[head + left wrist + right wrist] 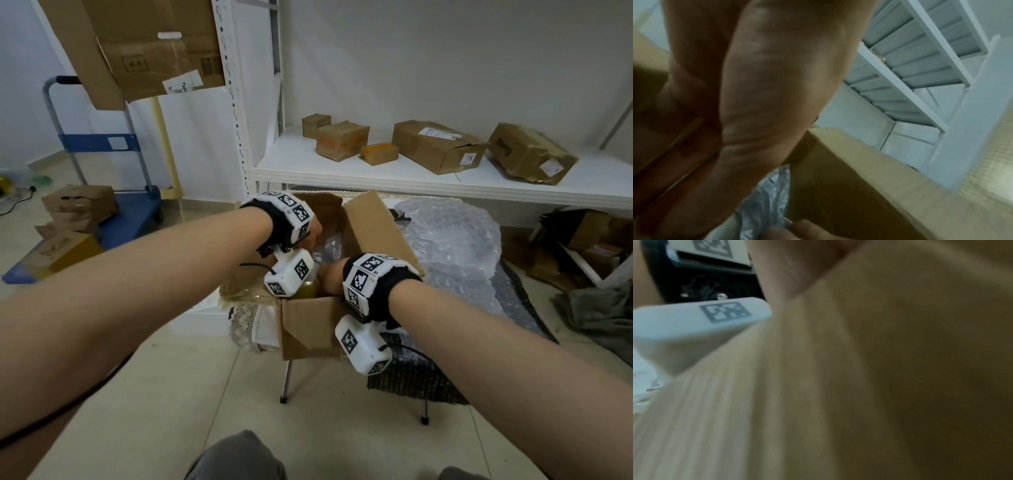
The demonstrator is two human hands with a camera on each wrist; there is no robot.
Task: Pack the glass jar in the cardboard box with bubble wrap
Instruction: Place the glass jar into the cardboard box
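Floor: pale tiles [164, 394]. White metal shelving [445, 178] stands beyond both hands, carrying several taped brown parcels [435, 145] with white shipping labels; label print too small to read. Far to the left of the left hand, a blue platform trolley [133, 212] with more small boxes. The cardboard box [308, 325] sits open on a small metal-legged stand, flaps up, directly under both hands. Left hand [313, 233] reaches down into the far side of the box; from the wrist view its fingertips [781, 230] touch crumpled bubble wrap [764, 194] against the inner wall, grip not resolvable. Right hand [330, 277] is inside the near side, fingers hidden by the box wall; its state cannot be told. The glass jar [310, 289], yellowish contents, shows partly between the two wrists inside the box. A loose bubble wrap sheet [452, 240] lies just right of the right hand. Wrist units carry square black-and-white marker codes; no readable writing.
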